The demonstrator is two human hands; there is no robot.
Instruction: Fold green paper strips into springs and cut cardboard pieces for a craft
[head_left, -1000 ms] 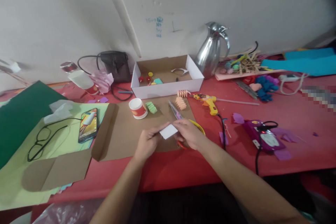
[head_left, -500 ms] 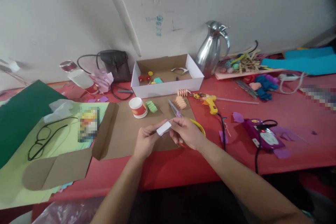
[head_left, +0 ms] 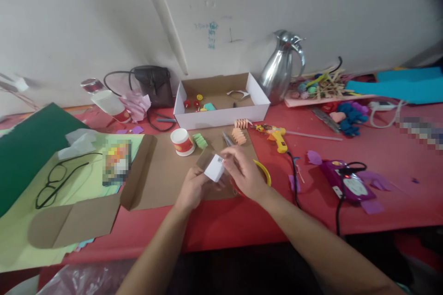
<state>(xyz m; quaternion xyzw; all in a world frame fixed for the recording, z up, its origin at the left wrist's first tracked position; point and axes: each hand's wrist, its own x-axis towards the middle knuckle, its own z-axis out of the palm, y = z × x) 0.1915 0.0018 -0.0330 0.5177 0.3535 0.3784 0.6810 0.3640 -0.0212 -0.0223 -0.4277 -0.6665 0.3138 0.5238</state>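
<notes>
Two hands, left hand (head_left: 192, 187) and right hand (head_left: 244, 174), pinch a small white folded card piece (head_left: 214, 168) with closed fingers (head_left: 231, 153); it tilts, upper edge toward the white cardboard box (head_left: 221, 116).

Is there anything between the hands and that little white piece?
Nothing visible. The left hand and right hand both pinch the small white card piece directly, above the brown cardboard sheet; the scissors lie behind.
</notes>
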